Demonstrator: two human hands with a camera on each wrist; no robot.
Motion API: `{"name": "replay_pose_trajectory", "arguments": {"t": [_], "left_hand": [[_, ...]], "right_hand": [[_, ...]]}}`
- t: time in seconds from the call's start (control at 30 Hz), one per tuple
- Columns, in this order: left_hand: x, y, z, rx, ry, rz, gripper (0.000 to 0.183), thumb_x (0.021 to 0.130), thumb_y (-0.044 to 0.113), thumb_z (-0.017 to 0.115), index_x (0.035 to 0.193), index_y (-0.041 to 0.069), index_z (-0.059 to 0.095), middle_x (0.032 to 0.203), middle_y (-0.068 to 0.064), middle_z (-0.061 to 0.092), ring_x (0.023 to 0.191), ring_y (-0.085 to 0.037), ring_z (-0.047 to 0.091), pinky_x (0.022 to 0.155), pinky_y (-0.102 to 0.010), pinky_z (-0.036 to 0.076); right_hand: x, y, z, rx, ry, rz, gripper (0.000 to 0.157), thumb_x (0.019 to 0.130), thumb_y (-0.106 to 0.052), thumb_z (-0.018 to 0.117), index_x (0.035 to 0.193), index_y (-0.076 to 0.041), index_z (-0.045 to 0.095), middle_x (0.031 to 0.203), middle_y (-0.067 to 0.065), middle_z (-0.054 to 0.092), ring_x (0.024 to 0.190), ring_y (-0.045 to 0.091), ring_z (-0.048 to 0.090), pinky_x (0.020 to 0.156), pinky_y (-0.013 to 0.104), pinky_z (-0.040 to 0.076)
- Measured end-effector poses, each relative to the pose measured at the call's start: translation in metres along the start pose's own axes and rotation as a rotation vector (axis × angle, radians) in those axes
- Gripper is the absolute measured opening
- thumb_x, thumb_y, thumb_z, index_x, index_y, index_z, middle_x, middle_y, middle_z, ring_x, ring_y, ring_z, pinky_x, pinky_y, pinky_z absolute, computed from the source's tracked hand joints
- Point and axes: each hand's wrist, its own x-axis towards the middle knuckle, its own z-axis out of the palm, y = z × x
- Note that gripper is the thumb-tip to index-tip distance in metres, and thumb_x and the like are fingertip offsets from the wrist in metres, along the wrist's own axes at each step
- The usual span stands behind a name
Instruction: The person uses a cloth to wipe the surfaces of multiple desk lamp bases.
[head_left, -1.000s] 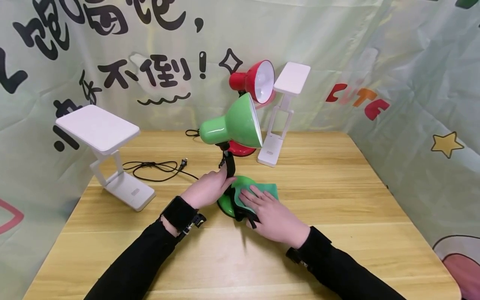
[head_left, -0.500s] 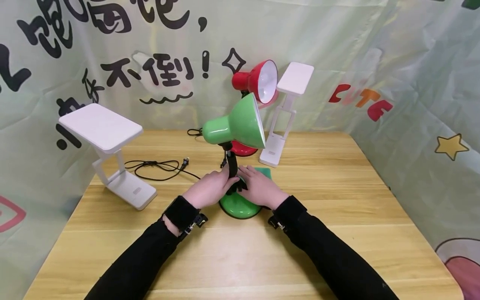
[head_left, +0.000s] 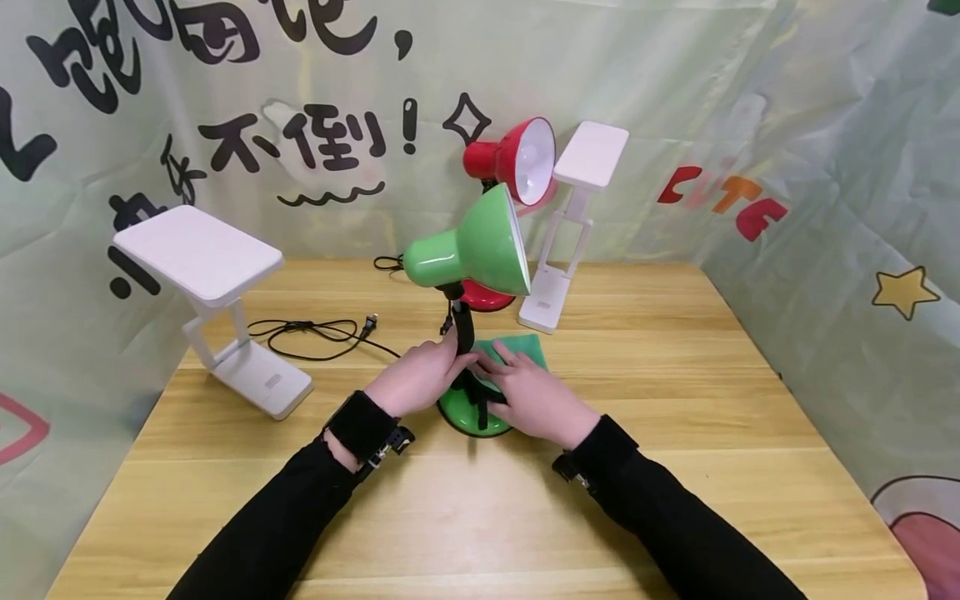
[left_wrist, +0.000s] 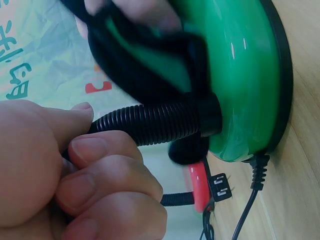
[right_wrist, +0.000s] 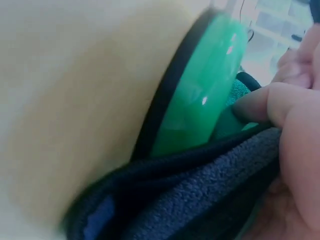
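Note:
A green desk lamp [head_left: 487, 246] stands upright mid-table, its shade tipped toward the right. My left hand [head_left: 416, 375] grips its black ribbed flexible neck [left_wrist: 165, 122], thumb on one side and curled fingers on the other. Below, the round glossy green base [left_wrist: 245, 75] sits on the table. My right hand [head_left: 536, 400] holds a cloth [head_left: 528, 346], green on one face and dark grey on the other with a black edge, against the right side of the base. In the right wrist view, the cloth's folded dark part [right_wrist: 200, 195] bunches beside the thumb. The palm hides some of the cloth.
Behind stands a red lamp [head_left: 517, 162], beside a white folding lamp [head_left: 592, 157]. Another white lamp [head_left: 198, 254] is at the left. A coiled black cable with a plug [head_left: 322, 333] lies on the wooden table [head_left: 420, 517]. Printed fabric hangs around the back and sides.
My right hand and the cloth moved from the base's front right back toward the neck, then slightly right and nearer again. My left hand keeps its grip on the neck.

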Motion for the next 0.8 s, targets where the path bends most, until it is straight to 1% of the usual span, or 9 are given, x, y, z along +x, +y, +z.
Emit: {"name": "replay_pose_trajectory", "arguments": {"t": [0.07,0.1,0.2,0.33,0.43,0.5,0.6,0.73,0.8], "left_hand": [[0.000,0.001,-0.001,0.000,-0.003,-0.012,0.053,0.107,0.037,0.038,0.147,0.005,0.028,0.066,0.001,0.058,0.060,-0.012,0.062,0.057,-0.029,0.048],[-0.001,0.001,-0.001,-0.002,-0.005,-0.016,0.053,0.107,0.038,0.038,0.147,0.004,0.029,0.063,0.003,0.053,0.056,-0.011,0.058,0.055,-0.028,0.046],[-0.001,0.002,-0.002,-0.003,-0.006,-0.026,0.052,0.106,0.038,0.039,0.144,0.002,0.032,0.059,0.005,0.046,0.052,-0.011,0.053,0.053,-0.027,0.043],[0.000,0.003,-0.002,0.008,-0.009,-0.029,0.055,0.106,0.038,0.039,0.146,0.001,0.030,0.061,0.005,0.049,0.054,-0.010,0.055,0.056,-0.028,0.045],[0.000,0.003,-0.002,0.004,-0.018,-0.032,0.057,0.106,0.039,0.038,0.148,0.001,0.028,0.061,0.004,0.052,0.055,-0.010,0.056,0.057,-0.029,0.047],[0.001,0.002,-0.002,0.000,-0.022,-0.036,0.057,0.106,0.040,0.038,0.147,0.001,0.030,0.061,0.003,0.053,0.054,-0.010,0.055,0.057,-0.029,0.047],[0.000,0.002,-0.002,-0.003,-0.022,-0.041,0.056,0.106,0.040,0.039,0.147,0.001,0.030,0.061,0.003,0.052,0.053,-0.010,0.054,0.056,-0.028,0.046],[0.000,0.002,-0.003,-0.004,-0.026,-0.048,0.057,0.106,0.040,0.039,0.147,0.002,0.030,0.063,0.002,0.054,0.055,-0.011,0.056,0.058,-0.029,0.047],[0.000,0.002,-0.003,-0.013,-0.033,-0.054,0.057,0.106,0.041,0.038,0.147,0.002,0.031,0.065,0.002,0.057,0.059,-0.012,0.059,0.061,-0.031,0.049]], "right_hand": [[-0.012,-0.005,-0.002,-0.031,0.005,-0.031,0.059,0.093,-0.031,0.064,0.147,-0.013,0.046,0.156,0.009,0.041,0.148,0.037,0.030,0.116,0.054,0.032],[-0.018,-0.007,-0.002,-0.038,0.007,-0.043,0.059,0.093,-0.030,0.065,0.147,-0.014,0.046,0.156,0.008,0.041,0.148,0.037,0.031,0.116,0.055,0.032],[-0.035,-0.012,-0.005,-0.019,0.002,-0.076,0.060,0.090,-0.025,0.065,0.146,-0.014,0.047,0.155,0.008,0.043,0.148,0.038,0.030,0.116,0.055,0.032],[-0.054,-0.014,-0.008,0.025,-0.040,-0.107,0.063,0.088,-0.018,0.065,0.148,-0.018,0.045,0.156,0.004,0.041,0.150,0.034,0.028,0.117,0.054,0.030],[-0.063,-0.015,-0.009,0.053,-0.084,-0.132,0.067,0.086,-0.013,0.064,0.149,-0.022,0.043,0.158,0.000,0.038,0.151,0.029,0.026,0.119,0.051,0.028],[-0.066,-0.017,-0.009,0.056,-0.105,-0.156,0.069,0.086,-0.012,0.064,0.150,-0.024,0.041,0.159,-0.001,0.037,0.152,0.027,0.025,0.120,0.050,0.027],[-0.065,-0.022,-0.007,0.042,-0.116,-0.193,0.071,0.087,-0.014,0.063,0.152,-0.026,0.037,0.160,-0.003,0.034,0.153,0.025,0.023,0.122,0.047,0.025],[-0.057,-0.033,-0.004,0.024,-0.102,-0.223,0.068,0.090,-0.021,0.061,0.153,-0.025,0.035,0.160,-0.004,0.034,0.153,0.023,0.023,0.123,0.044,0.022],[-0.051,-0.041,-0.004,0.013,-0.089,-0.233,0.065,0.092,-0.026,0.060,0.152,-0.024,0.036,0.160,-0.004,0.035,0.152,0.024,0.025,0.123,0.045,0.023]]}}
